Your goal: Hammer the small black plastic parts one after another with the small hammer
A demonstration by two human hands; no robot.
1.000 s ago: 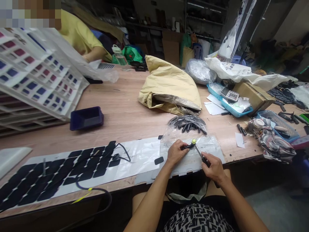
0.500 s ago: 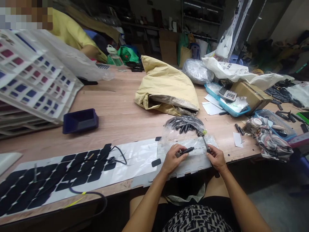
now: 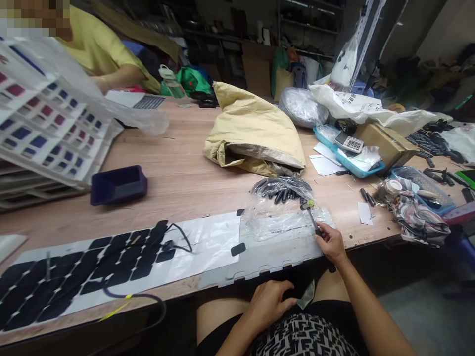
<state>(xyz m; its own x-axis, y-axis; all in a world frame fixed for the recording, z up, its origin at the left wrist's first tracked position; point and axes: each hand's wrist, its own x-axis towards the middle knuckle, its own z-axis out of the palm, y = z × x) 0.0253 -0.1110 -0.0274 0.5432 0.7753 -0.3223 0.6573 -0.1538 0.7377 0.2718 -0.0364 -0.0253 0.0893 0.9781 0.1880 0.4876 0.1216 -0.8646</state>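
My right hand (image 3: pixel 331 242) is wrapped round the dark handle of a small hammer (image 3: pixel 312 218), whose head with a yellow-green end lies near the plastic bag. My left hand (image 3: pixel 270 302) is below the table edge, over my lap, with thumb and fingers apart and nothing visible in it. Beyond the hammer, a clear plastic bag (image 3: pixel 256 213) contains several black, rod-like pieces (image 3: pixel 284 196). Under the bag lies a pale grey sheet (image 3: pixel 274 252) with notches along its front edge.
At left lie a white sheet with dark pads (image 3: pixel 122 254), a dark blue tray (image 3: pixel 118 185) and a tilted white crate (image 3: pixel 48 123). A yellow sack (image 3: pixel 256 128) stands ahead. Blue baskets (image 3: pixel 359 163) and a cloth bundle (image 3: pixel 408 212) are at right. A co-worker's yellow sleeve (image 3: pixel 100 42) shows behind the crate.
My left hand has moved down off the sheet to below the table edge, and the black handled piece it held is no longer visible. My right hand still holds the hammer, shifted slightly.
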